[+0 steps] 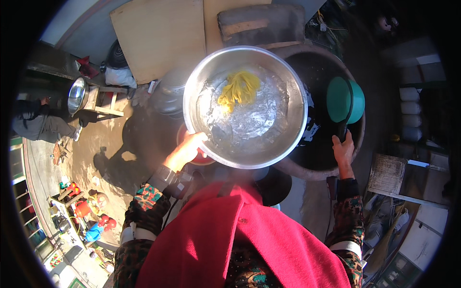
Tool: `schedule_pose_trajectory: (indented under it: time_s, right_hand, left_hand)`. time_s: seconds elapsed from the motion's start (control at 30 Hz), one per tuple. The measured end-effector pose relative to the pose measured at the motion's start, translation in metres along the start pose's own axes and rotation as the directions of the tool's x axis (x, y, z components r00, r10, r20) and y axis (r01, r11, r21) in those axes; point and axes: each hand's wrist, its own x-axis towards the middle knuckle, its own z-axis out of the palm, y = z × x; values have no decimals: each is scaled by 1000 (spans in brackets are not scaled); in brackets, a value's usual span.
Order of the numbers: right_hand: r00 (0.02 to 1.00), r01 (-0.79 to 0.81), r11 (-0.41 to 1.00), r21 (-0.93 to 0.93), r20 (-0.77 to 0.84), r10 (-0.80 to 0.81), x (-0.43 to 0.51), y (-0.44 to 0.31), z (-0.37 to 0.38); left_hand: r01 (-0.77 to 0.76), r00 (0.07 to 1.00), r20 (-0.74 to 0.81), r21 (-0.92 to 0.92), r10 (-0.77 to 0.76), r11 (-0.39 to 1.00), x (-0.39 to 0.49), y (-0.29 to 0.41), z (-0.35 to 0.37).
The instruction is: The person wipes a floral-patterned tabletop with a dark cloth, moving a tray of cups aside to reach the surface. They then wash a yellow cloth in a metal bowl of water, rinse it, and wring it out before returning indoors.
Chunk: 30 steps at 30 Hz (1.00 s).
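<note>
My left hand (188, 148) grips the near-left rim of a wide metal basin (245, 158). Water covers the basin's bottom, and a crumpled yellow cloth (239, 88) lies in it. With my right hand (343, 150) I hold the dark handle of a green dipper (336, 100). The dipper is over the dark opening of a large round vat (354, 158), whose liquid glints between basin and dipper. Part of the vat's left side is hidden behind the basin. Whether the dipper holds anything cannot be made out.
Beyond the basin are a leaning board (162, 36) and a dark slab (261, 27). Metal lids (167, 91) lie to its left, partly hidden. Farther left, a shiny bowl (76, 95) rests by a wooden stool (104, 102), near a person (43, 126). A cluttered low table (74, 219) stands lower left.
</note>
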Motion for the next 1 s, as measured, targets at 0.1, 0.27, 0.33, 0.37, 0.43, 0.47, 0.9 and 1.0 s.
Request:
schedule_pose_trajectory:
  time_s: [0.1,0.27,0.33,0.37,0.43,0.47,0.9,1.0]
  right_hand:
    - [905,-324,941,96,322,279,19,39,22]
    - [993,119,964,-238,32,-114,30,14,32]
    - [924,375,925,-56,-53,-378,37,-29,36]
    - [846,528,845,-80,-29,-532,40,-54,40]
    - [697,710,702,-56,195,-690,45,-107,59]
    - [578,795,607,-8,312,-754,48,-133,77]
    - [320,871,486,70,671,-669,-11,-197,211]
    - [485,744,660,103,597,-639,6,-207,202]
  left_hand:
    - [59,997,-52,65,-55,996,-3,-2,-4]
    - [-26,999,38,-9,26,1000,-7,-6,-7]
    - [-31,998,56,-32,32,999,-8,-8,-9]
    - [7,998,63,-18,-6,1000,-8,-9,-11]
    - [49,998,43,-26,-47,998,-9,-12,-13]
    - [-3,998,58,-58,6,998,-10,-14,-15]
    - [-192,956,210,-73,204,979,-78,-31,-13]
    - [-157,966,186,-136,181,978,-101,-13,-8]
